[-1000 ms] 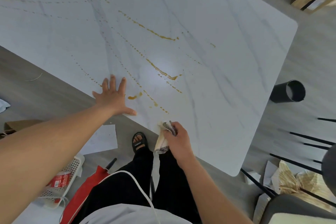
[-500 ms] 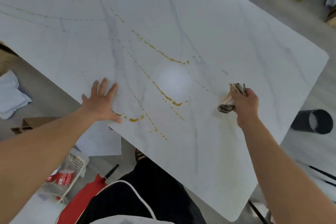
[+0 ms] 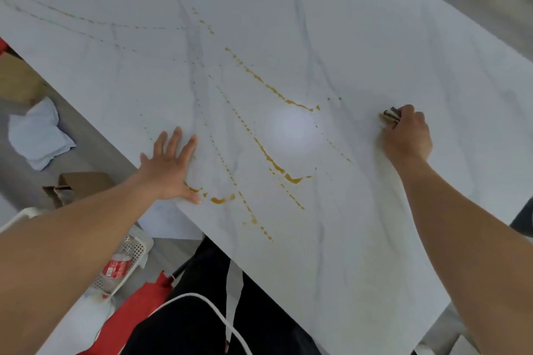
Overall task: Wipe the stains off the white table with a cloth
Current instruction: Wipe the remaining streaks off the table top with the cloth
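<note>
Legs: black trousers [image 3: 202,326] at the bottom centre, below the near edge of the counter [image 3: 375,37], with a white cable [image 3: 202,301] looped across them.
Floor, lower left: a white mesh basket [image 3: 135,245] with a red-labelled bottle [image 3: 116,266] lying in it. A red sheet [image 3: 135,311] lies just right of the basket.
Left grip [image 3: 170,170]: centre left, flat on the counter at its near edge. The fingers are straight and spread, released, holding nothing. The thumb lies beside the nearest stain puddle.
Stains [image 3: 271,158]: orange-brown streaks and dotted lines in mid-frame, between the two grips. Fainter dotted lines trail toward the upper left.
Glare [image 3: 291,127]: a pale round light spot among the streaks at centre.
Right grip [image 3: 408,135]: centre right, knuckles up, fingers curled round the cloth and holding it down on the counter.
Cloth [image 3: 391,115]: bunched, with only a beige and dark-patterned end showing at the grip's upper left. It is right of the thick streaks and apart from them.
Counter: white with grey veins, filling most of the frame.
Floor, left: a brown box [image 3: 78,184] beside the left forearm, with a crumpled white bag [image 3: 37,135] above it.
</note>
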`<state>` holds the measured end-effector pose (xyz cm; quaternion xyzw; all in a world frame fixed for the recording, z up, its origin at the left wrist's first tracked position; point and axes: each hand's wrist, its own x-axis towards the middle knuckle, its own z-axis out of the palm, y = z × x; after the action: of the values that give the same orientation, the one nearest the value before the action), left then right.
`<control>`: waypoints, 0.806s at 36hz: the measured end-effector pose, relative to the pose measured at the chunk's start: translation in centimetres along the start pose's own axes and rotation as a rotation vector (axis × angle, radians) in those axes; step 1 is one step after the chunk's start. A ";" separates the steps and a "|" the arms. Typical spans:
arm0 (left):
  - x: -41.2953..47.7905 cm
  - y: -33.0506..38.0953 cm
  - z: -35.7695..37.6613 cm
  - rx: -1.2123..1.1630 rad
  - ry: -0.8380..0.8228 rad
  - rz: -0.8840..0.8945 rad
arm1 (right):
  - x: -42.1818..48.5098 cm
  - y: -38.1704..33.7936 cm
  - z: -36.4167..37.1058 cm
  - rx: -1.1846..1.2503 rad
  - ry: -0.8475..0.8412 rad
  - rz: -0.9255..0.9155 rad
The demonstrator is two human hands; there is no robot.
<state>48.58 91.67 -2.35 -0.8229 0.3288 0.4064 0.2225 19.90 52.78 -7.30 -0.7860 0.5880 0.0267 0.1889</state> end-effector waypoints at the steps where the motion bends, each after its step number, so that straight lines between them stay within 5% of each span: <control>1: 0.0 0.0 0.0 0.000 -0.002 0.002 | -0.3 -0.2 0.3 0.008 0.018 0.007; 4: 0.0 -0.1 -0.1 0.005 -0.005 0.007 | -2.1 -0.5 1.0 -0.002 0.032 -0.053; 12: -0.2 -0.2 -0.1 -0.001 0.003 0.022 | -6.8 1.2 2.5 -0.294 -0.094 -0.681; 20: -0.1 -0.1 0.0 0.011 0.003 0.020 | -6.7 -0.2 2.2 -0.137 0.027 -0.230; 26: 0.0 -0.2 0.0 0.007 -0.004 0.020 | -9.3 0.2 3.7 -0.272 -0.062 -0.671; 29: 0.0 -0.3 0.1 0.010 -0.006 0.023 | -8.6 0.4 3.1 -0.260 -0.074 -0.653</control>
<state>48.71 91.91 -2.33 -0.8169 0.3394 0.4096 0.2230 17.43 61.58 -8.05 -0.9486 0.2899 0.0682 0.1070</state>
